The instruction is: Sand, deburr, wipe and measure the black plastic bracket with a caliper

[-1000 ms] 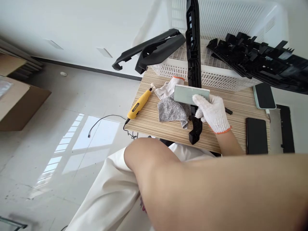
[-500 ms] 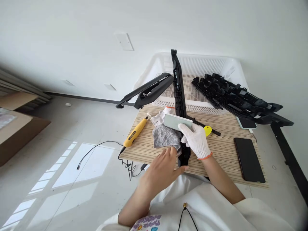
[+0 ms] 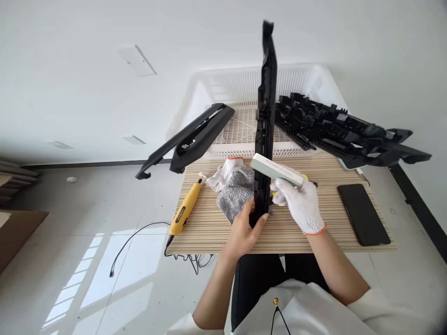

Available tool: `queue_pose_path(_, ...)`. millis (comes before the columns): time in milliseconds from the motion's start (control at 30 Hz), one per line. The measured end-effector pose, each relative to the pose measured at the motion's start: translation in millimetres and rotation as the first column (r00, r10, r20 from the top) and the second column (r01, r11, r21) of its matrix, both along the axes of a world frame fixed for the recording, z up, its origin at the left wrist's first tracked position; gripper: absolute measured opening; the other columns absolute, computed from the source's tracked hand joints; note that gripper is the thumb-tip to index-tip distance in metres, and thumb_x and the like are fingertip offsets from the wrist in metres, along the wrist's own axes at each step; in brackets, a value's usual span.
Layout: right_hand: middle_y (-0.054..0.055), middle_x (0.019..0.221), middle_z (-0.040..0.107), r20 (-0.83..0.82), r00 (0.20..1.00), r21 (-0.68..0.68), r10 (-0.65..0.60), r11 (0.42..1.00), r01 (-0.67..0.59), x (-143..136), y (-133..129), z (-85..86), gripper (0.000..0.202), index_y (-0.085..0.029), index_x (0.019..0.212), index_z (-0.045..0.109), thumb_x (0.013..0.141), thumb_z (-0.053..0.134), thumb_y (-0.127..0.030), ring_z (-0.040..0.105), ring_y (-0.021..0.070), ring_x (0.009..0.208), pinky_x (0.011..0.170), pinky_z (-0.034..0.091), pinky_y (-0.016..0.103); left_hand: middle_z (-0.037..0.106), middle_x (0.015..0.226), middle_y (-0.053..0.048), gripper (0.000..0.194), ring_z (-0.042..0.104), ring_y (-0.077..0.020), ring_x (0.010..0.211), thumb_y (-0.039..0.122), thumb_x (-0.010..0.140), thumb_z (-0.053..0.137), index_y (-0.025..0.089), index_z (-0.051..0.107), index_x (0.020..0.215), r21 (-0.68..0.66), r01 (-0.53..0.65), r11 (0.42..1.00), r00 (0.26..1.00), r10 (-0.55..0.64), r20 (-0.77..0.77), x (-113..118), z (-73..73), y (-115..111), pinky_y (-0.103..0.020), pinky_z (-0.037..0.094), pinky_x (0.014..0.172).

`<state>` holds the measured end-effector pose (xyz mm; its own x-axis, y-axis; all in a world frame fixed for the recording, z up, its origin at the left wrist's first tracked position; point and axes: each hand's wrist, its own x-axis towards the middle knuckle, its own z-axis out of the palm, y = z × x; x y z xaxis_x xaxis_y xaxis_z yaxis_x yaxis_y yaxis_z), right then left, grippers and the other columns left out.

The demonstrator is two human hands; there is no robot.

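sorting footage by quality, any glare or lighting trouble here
Head view: bright window-shaped glare on the floor, lower left; head view: white basket contrasts little with the wall; head view: dark recesses of the black strip show little detail.

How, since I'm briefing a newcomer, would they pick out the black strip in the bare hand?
Find the white basket at the striped tabletop's far side. Before it, the left hand grips the near end of the long black strip. Unlike the black parts slanting at left and right, it runs nearly straight up the picture between them.
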<state>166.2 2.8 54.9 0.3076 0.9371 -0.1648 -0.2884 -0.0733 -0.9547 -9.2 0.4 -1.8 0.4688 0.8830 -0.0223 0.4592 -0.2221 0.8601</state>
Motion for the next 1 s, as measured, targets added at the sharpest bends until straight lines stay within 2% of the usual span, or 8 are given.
queue_pose_path(133, 0.001, 0.091, 0.068, 0.091, 0.992, 0.116, -0.084, 0.991, 0.073, 18.0, -33.4, -10.6, 0.04, -0.031, 0.123, 0.069, 0.083, 0.072, -0.031, 0.057, 0.01, 0.061, 0.052, 0.051, 0.027, 0.071, 0.115, -0.009, 0.054, 0.074, -0.0229, 0.096, 0.047, 0.095, 0.056, 0.022, 0.043, 0.141, -0.091, 0.035, 0.995, 0.999, -0.032, 0.034, -2.3, 1.6, -3.3, -0.041, 0.054, 0.098)
queue_pose_path(267, 0.0, 0.087, 0.065, 0.102, 0.988, 0.097, -0.114, 0.99, 0.105, 24.7, -62.0, -16.4, 0.046, -0.035, 0.129, 0.066, 0.083, 0.071, -0.034, 0.054, 0.0101, 0.057, 0.043, 0.046, 0.025, 0.069, 0.119, -0.01, 0.058, 0.07, -0.0152, 0.063, 0.053, 0.094, 0.055, 0.022, 0.042, 0.141, -0.152, -0.018, 0.988, 0.999, 0.024, 0.04, 0.6, 1.1, -2.0, -0.034, 0.058, 0.074)
queue_pose_path(367, -0.005, 0.067, 0.055, 0.122, 0.983, -0.049, -0.14, 0.988, 0.147, 26.9, -77.4, -23.1, 0.055, -0.036, 0.139, 0.059, 0.085, 0.068, -0.04, 0.05, 0.0106, 0.05, 0.035, 0.034, 0.02, 0.073, 0.106, -0.007, 0.048, 0.072, -0.0218, 0.086, 0.053, 0.094, 0.054, 0.021, 0.052, 0.129, -0.051, -0.018, 0.999, 1.0, 0.019, 0.024, 3.1, -0.8, 2.0, -0.034, 0.056, 0.082)
queue_pose_path(467, -0.008, 0.056, 0.047, 0.131, 0.976, -0.077, -0.177, 0.979, 0.188, 28.5, -88.5, -30.4, 0.059, -0.033, 0.142, 0.055, 0.085, 0.066, -0.043, 0.046, 0.0099, 0.045, 0.034, 0.031, 0.018, 0.075, 0.102, -0.007, 0.044, 0.071, -0.0249, 0.1, 0.053, 0.095, 0.051, 0.021, 0.055, 0.124, 0.015, -0.032, 0.999, 0.999, 0.032, 0.015, 6.7, -1.2, 1.7, -0.037, 0.053, 0.091)
queue_pose_path(567, -0.007, 0.062, 0.056, 0.133, 0.965, -0.037, -0.224, 0.972, 0.23, 29.1, -93.2, -33.4, 0.063, -0.031, 0.145, 0.05, 0.087, 0.064, -0.047, 0.047, 0.0089, 0.042, 0.035, 0.034, 0.019, 0.076, 0.106, -0.009, 0.045, 0.072, -0.0266, 0.1, 0.054, 0.095, 0.05, 0.021, 0.055, 0.125, 0.019, -0.068, 0.998, 0.998, 0.067, 0.011, 11.0, -0.7, -5.3, -0.038, 0.053, 0.09)
queue_pose_path(667, 0.001, 0.092, 0.07, 0.172, 0.955, 0.01, -0.24, 0.97, 0.242, 28.7, -91.6, -33.3, 0.066, -0.029, 0.144, 0.047, 0.084, 0.065, -0.047, 0.051, 0.0064, 0.043, 0.038, 0.04, 0.021, 0.076, 0.112, -0.011, 0.044, 0.071, -0.0286, 0.109, 0.052, 0.095, 0.051, 0.02, 0.057, 0.124, 0.068, -0.12, 0.99, 0.993, 0.119, 0.023, 14.1, -0.4, -15.3, -0.039, 0.053, 0.093)
queue_pose_path(733, 0.003, 0.108, 0.069, 0.19, 0.955, 0.032, -0.225, 0.974, 0.224, 28.5, -90.7, -34.0, 0.07, -0.029, 0.144, 0.045, 0.08, 0.069, -0.046, 0.056, 0.0066, 0.048, 0.044, 0.048, 0.023, 0.075, 0.115, -0.011, 0.042, 0.068, -0.0299, 0.116, 0.051, 0.095, 0.051, 0.02, 0.058, 0.123, 0.112, -0.157, 0.981, 0.988, 0.155, 0.02, 15.4, -0.4, -20.9, -0.04, 0.052, 0.097)
queue_pose_path(1000, 0.0, 0.083, 0.068, 0.123, 0.992, 0.0, -0.039, 0.999, 0.04, 42.3, -104.3, -44.7, 0.052, -0.022, 0.12, 0.058, 0.077, 0.072, -0.047, 0.062, 0.0115, 0.055, 0.054, 0.052, 0.026, 0.075, 0.113, -0.013, 0.046, 0.069, -0.0316, 0.114, 0.055, 0.095, 0.048, 0.02, 0.059, 0.123, 0.153, -0.206, 0.967, 0.968, 0.224, -0.113, 21.5, 1.2, -22.4, -0.043, 0.052, 0.096)
